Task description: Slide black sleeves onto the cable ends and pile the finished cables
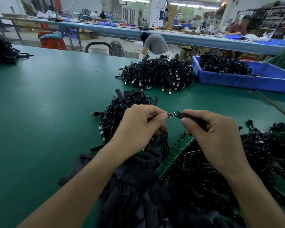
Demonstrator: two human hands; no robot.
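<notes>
Green bench (48,96), cables (158,74) everywhere: my left hand (138,127) pinches the cable end (172,114), right hand (212,134) grips a black sleeve (186,116) at its tip.

On the green counter (48,120) are laid a heap of black sleeves (138,195) at the near edge, a cable pile (122,109) behind it, a larger cable pile (158,74) farther back, and a blue bin (253,81) at the right.

The right hand (211,137) covers most of the black sleeve (184,115); the left hand (138,127) hides most of the cable (172,114). The sleeve heap (138,195) and blue bin (245,80) run off the picture's edges.
</notes>
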